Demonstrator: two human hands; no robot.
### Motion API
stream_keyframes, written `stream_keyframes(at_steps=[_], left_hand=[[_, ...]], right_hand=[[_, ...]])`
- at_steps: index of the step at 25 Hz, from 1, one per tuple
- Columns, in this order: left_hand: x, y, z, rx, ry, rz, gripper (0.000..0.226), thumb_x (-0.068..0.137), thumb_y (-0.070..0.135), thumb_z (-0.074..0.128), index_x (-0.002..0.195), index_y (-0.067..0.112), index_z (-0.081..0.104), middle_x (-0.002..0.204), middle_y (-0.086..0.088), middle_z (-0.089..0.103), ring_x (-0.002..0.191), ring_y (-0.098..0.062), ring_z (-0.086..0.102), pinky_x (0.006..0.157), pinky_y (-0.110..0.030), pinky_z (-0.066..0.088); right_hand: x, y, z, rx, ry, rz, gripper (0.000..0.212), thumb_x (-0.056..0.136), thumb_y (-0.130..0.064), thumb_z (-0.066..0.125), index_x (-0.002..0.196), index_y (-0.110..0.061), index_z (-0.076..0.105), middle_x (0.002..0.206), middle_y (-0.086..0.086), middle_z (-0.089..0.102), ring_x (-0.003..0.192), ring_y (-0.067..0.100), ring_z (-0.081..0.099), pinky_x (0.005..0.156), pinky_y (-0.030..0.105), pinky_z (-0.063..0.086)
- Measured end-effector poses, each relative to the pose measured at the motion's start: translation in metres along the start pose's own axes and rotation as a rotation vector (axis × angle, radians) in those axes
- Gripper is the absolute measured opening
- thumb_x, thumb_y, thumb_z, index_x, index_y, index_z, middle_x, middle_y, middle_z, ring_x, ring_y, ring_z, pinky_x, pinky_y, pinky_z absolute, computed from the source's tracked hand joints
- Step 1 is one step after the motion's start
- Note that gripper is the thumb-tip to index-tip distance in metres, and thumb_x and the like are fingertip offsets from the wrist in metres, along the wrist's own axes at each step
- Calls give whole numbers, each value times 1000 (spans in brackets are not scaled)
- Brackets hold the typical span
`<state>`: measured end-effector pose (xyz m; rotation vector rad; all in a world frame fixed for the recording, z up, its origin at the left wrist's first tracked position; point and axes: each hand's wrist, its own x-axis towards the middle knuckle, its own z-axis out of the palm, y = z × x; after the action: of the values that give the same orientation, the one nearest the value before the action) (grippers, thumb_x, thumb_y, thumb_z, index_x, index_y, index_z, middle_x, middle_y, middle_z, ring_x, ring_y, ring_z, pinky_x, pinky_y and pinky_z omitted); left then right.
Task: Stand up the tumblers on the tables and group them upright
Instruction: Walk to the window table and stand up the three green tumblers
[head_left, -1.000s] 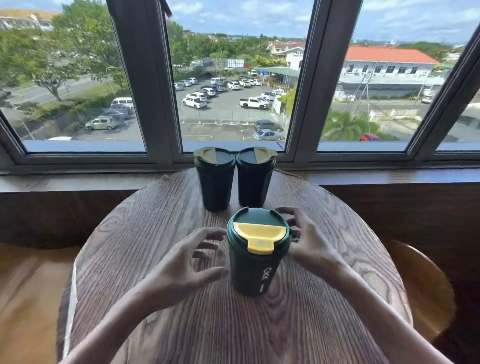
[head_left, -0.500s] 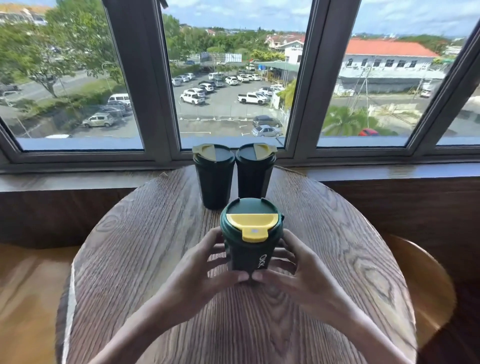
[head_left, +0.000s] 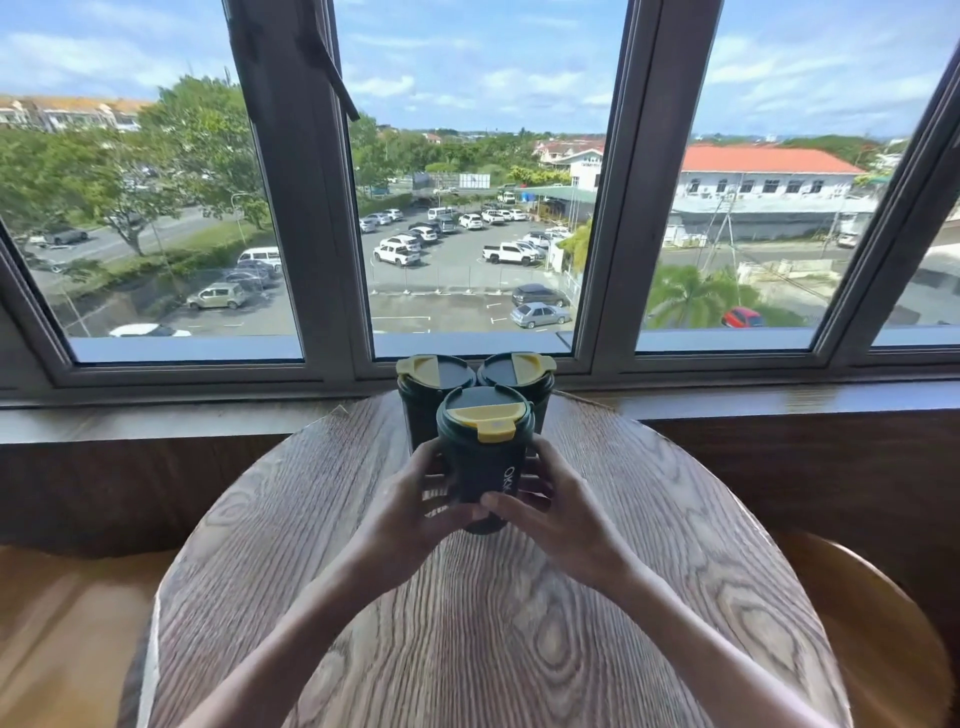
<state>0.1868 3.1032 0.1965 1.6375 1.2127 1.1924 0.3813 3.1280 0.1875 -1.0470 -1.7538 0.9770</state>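
Note:
Three dark green tumblers with yellow lid flaps stand upright at the far side of the round wooden table (head_left: 322, 571). The front tumbler (head_left: 485, 457) sits right against the back left tumbler (head_left: 431, 376) and the back right tumbler (head_left: 517, 374), forming a tight cluster. My left hand (head_left: 410, 512) and my right hand (head_left: 550, 514) both wrap the lower body of the front tumbler, thumbs meeting at its front. The lower parts of the two back tumblers are hidden behind it.
A window sill (head_left: 156, 415) and dark window frames run just beyond the table's far edge. A wooden stool seat (head_left: 893, 649) sits low at the right, and wooden flooring (head_left: 62, 649) shows at the left.
Both hands closed on the front tumbler and slid it away from me, up against the two back tumblers. The camera tilted upward.

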Motion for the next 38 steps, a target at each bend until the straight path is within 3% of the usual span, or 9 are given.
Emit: stream_keyframes(at_steps=[6,12,20,24,27,31,34,36,38], left_hand=[[5,-8,-1,28,-27,-43,58,78,8,77,129,18,50,116,7,65,104,-1,64,86,-22,56],[9,-13,0,7,-40,-57,54,79,5,75,126,19,52,112,5,68,103,-5,64,83,-20,54],[11,-20,0,-30,-33,-74,57,74,16,80,125,24,53,116,7,68,109,-13,65,94,-37,55],[12,-21,2,-27,-30,-68,58,76,15,79,126,25,52,117,8,68,111,-12,65,94,-34,54],[8,-20,3,5,-18,-62,61,78,19,78,131,25,49,119,11,67,112,-8,63,93,-30,54],[-13,-18,-8,90,41,-101,72,77,21,78,137,34,39,123,14,59,106,0,63,85,-15,52],[-40,-15,-21,189,108,-138,75,78,30,76,141,33,37,124,11,57,108,3,60,87,-12,51],[-58,-8,-27,243,145,-138,66,83,33,70,141,30,39,123,10,59,109,7,58,87,-10,50],[-74,1,-29,274,186,-137,56,87,35,65,138,31,43,121,13,60,109,9,58,88,-12,51]], right_hand=[[5,9,7,-15,29,33,66,78,-26,83,134,-22,49,114,-6,72,104,7,71,92,36,59],[7,15,9,-14,47,39,69,78,-31,83,137,-24,48,117,-7,71,106,8,70,91,38,59],[8,13,6,-16,25,42,64,79,-24,82,132,-31,47,115,-9,71,103,3,71,90,29,59],[8,10,5,-10,18,44,65,79,-27,83,133,-29,48,113,-10,72,102,3,71,90,32,60],[4,0,1,-70,-12,100,70,76,-36,84,133,-33,46,107,-12,71,93,0,71,80,19,58],[-12,-11,-10,-253,-48,255,44,76,-50,79,108,-39,51,86,-15,65,78,-6,64,61,8,44],[-25,-17,-11,-330,-219,262,18,82,-46,74,85,-35,60,68,-12,65,62,-10,61,58,11,46],[-30,-24,-1,-296,-345,229,17,84,-45,72,86,-29,65,71,-3,70,62,0,64,65,22,56],[-33,-33,13,-253,-423,180,16,86,-45,70,92,-31,66,78,-1,72,66,4,67,67,24,57]])
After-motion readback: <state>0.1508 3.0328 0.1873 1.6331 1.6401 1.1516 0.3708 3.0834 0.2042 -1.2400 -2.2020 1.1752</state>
